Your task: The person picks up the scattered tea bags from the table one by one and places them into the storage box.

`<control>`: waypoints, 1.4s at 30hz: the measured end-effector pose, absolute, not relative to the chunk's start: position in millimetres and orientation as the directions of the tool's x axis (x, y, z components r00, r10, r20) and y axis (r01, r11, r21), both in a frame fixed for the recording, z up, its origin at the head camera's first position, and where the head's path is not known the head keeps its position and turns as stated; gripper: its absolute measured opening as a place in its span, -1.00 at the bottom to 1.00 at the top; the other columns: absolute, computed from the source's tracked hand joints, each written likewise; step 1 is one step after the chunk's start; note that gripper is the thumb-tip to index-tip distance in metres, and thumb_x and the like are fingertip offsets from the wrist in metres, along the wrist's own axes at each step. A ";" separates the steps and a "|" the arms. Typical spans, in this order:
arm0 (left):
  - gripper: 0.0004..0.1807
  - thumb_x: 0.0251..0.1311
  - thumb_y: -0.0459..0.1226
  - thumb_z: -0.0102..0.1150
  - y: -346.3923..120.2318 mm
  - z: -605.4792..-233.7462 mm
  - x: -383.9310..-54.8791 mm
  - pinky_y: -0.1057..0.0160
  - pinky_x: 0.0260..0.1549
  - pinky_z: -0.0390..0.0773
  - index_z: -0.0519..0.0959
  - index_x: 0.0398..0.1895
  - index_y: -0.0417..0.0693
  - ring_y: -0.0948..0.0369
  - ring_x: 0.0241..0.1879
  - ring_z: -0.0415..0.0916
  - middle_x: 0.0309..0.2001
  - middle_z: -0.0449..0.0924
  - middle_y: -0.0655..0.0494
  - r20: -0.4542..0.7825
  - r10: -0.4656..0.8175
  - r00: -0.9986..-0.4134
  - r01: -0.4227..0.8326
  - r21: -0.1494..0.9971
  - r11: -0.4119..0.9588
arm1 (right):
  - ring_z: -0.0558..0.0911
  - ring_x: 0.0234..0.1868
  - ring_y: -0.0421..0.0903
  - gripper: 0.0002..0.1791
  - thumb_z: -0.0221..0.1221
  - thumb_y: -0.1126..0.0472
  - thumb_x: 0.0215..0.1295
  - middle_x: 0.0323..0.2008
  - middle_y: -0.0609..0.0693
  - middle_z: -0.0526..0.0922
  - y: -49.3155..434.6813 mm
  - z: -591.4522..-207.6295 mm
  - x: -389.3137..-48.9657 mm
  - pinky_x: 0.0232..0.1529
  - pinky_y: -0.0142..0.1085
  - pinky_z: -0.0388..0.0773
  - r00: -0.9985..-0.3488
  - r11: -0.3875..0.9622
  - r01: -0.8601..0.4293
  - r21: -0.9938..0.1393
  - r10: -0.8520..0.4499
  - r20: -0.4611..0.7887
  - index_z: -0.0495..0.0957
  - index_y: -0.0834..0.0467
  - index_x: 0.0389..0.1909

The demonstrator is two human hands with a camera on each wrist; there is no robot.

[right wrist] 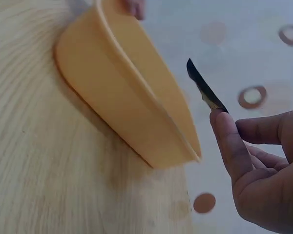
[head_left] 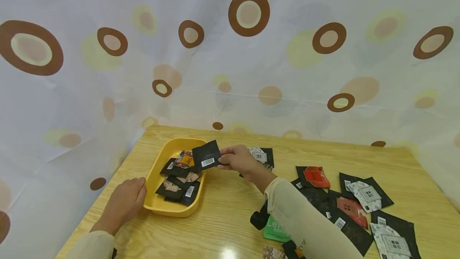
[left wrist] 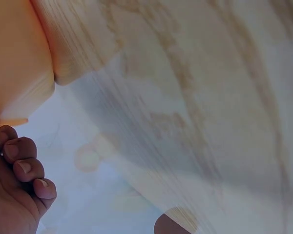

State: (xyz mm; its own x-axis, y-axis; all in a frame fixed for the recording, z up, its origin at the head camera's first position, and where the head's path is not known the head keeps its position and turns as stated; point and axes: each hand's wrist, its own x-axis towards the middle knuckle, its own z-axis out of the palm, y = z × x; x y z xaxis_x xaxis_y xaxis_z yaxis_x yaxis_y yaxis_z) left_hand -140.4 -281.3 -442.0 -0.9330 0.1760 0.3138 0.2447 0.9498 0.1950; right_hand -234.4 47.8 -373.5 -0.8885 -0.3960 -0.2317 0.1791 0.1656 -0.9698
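– wooden table (head_left: 226,199), dotted cloth (head_left: 223,123) behind. where's the black packet (head_left: 205,154)?
– over the right side of the yellow tub (head_left: 172,212), pinched by the right hand (head_left: 238,159); the left hand (head_left: 125,198) grips its rim.

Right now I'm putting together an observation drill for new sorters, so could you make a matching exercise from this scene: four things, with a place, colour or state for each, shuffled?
Things:
1. right hand
2. bin
3. green packet
4. left hand

Places, colours or states:
A. yellow, with packets inside
B. at the bin's left rim
C. pinching a black packet
D. on the table, partly hidden by the right sleeve in the head view

Pairs: 1-C, 2-A, 3-D, 4-B
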 end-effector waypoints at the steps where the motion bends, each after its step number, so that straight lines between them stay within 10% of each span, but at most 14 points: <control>1: -0.67 0.40 -0.38 -0.16 -281.4 -442.0 -140.8 0.29 -0.52 0.17 0.23 -0.60 0.00 0.24 -0.61 0.10 -0.66 0.13 0.18 0.315 0.176 -0.933 0.245 0.195 0.950 | 0.67 0.12 0.17 -0.56 0.02 0.45 0.43 0.29 0.40 0.42 41.1 -372.8 -231.8 0.12 -0.17 0.62 -0.884 0.183 0.173 -0.968 -0.404 -0.234 0.35 0.48 0.30; 15: -0.66 0.40 -0.38 -0.15 -280.7 -444.1 -140.7 0.29 -0.51 0.17 0.23 -0.60 0.02 0.25 -0.61 0.10 -0.66 0.13 0.20 0.326 0.172 -0.930 0.252 0.224 0.941 | 0.66 -0.36 -0.01 -0.52 0.04 0.55 0.25 -0.24 0.17 0.58 -38.1 -382.5 -195.8 -0.12 -0.13 0.71 -0.841 0.348 -0.002 -0.937 -0.507 -0.187 0.42 0.51 0.23; 22: -0.66 0.40 -0.38 -0.14 -279.1 -444.8 -139.2 0.30 -0.52 0.17 0.22 -0.60 0.01 0.24 -0.61 0.09 -0.66 0.10 0.21 0.324 0.167 -0.931 0.252 0.239 0.938 | 0.69 0.07 0.14 -0.43 0.20 0.48 0.20 0.10 0.33 0.64 -45.4 -384.2 -183.0 0.04 -0.07 0.65 -0.782 0.406 -0.040 -0.913 -0.582 -0.224 0.41 0.44 0.27; 32: -0.68 0.35 -0.38 -0.10 -281.6 -440.3 -140.9 0.23 -0.51 0.24 0.23 -0.61 0.00 0.22 -0.61 0.16 -0.66 0.16 0.18 0.344 0.170 -0.923 0.249 0.198 0.948 | 0.66 0.11 0.21 -0.51 0.06 0.36 0.40 0.10 0.36 0.61 37.1 -366.3 -230.8 0.10 -0.08 0.63 -0.856 0.398 -0.086 -0.913 -0.499 -0.137 0.37 0.42 0.31; 42: -0.69 0.38 -0.36 -0.13 -279.5 -442.1 -141.8 0.20 -0.51 0.26 0.25 -0.59 -0.01 0.20 -0.59 0.21 -0.66 0.21 0.17 0.307 0.154 -0.939 0.223 0.205 0.953 | 0.61 -0.03 0.15 -0.52 0.08 0.31 0.34 0.08 0.31 0.58 140.3 -398.2 -263.0 -0.09 -0.08 0.56 -0.964 0.739 -0.124 -0.662 -0.248 -0.095 0.43 0.41 0.24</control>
State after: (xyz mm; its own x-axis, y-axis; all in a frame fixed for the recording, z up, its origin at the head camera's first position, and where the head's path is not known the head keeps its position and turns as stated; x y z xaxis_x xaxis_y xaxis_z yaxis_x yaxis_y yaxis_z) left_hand -141.8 -279.5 -442.1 -0.9391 0.1537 0.3075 0.2232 0.9529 0.2055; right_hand -263.0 140.3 -398.2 -0.9642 -0.2475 -0.0951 -0.1245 0.7392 -0.6619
